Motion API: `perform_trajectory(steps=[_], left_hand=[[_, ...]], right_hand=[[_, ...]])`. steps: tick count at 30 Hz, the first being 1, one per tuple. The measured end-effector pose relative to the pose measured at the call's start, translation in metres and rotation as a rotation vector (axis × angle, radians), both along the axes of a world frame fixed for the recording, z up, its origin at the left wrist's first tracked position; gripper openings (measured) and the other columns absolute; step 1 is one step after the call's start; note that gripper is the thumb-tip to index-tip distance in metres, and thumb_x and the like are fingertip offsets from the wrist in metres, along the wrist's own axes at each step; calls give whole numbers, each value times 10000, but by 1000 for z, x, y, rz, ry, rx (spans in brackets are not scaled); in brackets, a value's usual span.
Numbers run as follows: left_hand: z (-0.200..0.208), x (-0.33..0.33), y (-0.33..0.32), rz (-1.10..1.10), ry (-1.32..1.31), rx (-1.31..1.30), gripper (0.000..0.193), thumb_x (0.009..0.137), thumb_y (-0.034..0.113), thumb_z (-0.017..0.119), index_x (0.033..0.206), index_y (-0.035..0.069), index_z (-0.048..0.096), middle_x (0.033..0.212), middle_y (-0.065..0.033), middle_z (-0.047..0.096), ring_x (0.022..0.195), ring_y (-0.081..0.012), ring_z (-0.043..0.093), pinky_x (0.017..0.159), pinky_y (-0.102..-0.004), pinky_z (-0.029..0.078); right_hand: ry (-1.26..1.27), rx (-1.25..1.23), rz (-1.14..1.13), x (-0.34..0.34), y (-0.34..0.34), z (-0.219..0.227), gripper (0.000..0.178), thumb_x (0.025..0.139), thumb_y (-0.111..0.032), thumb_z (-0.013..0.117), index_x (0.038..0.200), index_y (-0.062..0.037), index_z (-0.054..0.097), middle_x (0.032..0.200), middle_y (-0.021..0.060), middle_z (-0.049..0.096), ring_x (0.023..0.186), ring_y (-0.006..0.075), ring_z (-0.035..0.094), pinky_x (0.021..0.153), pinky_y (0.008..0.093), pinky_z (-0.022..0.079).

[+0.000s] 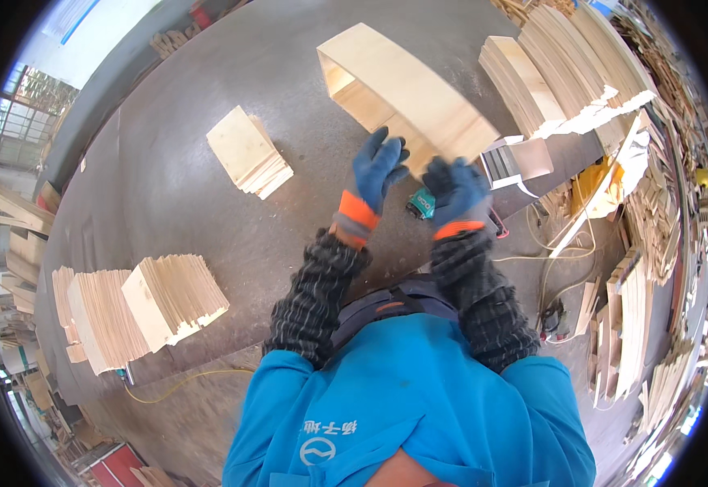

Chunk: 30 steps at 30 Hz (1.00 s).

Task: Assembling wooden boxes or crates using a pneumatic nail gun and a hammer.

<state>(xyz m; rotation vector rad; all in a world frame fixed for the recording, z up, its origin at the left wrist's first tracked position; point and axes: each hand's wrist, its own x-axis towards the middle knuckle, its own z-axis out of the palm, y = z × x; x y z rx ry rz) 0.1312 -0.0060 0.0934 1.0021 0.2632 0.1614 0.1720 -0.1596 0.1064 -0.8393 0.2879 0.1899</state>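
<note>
A long, pale plywood box frame (411,77) lies slanted on the dark tabletop ahead of me, its open side toward the left and near side. My left hand (380,166), in a blue glove with an orange cuff, has its bent fingers on the frame's near lower edge. At the frame's near right end, my right hand (455,191) in a matching glove curls its fingers on the wood; they are slightly blurred. A teal and black tool (421,204) rests on the table between my hands, partly hidden. Beside the frame's right end is a white-edged box of dark strips (501,166).
A small stack of boards (244,154) lies left of the frame. Larger board stacks (171,299) stand at the table's near left, and tall curved panel stacks (561,69) at the far right. A yellow hose (569,253) loops off the right edge, near scattered offcuts.
</note>
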Motion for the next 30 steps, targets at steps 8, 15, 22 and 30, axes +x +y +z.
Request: perform_trajectory(steps=[8,15,22,30], left_hand=[[-33,-5,51,55,87,32,500,1013,201,682,1422,-69,587,1271,-148,713,1125,-252,710,972,-375,595],[-46,-49,101,172,71,126,517,1013,140,661,1477,-72,573,1338,-140,696,1180,-205,671,1063,-346,528],[-53,-78,87,333,153,285,513,1052,209,687,1498,-20,581,1344,-149,702,1171,-201,672,1023,-322,543],[-47,-137,84,163,170,902,446,1005,155,750,1438,71,684,1430,-114,707,1241,-200,668,1105,-373,508]], right_hand=[[189,-73,649,-57,13,-21,352,1050,-186,670,1302,54,615,1069,140,763,822,230,761,718,359,634],[-359,-952,575,-48,-27,-58,489,983,-181,778,1423,-21,634,1176,129,767,1084,206,732,944,348,591],[-704,-978,655,-41,4,-60,590,952,-178,810,1482,-38,592,1311,176,743,1210,289,721,968,405,596],[-781,-903,720,-26,9,-74,497,992,-104,772,1452,-15,608,1237,191,770,1116,274,764,947,374,602]])
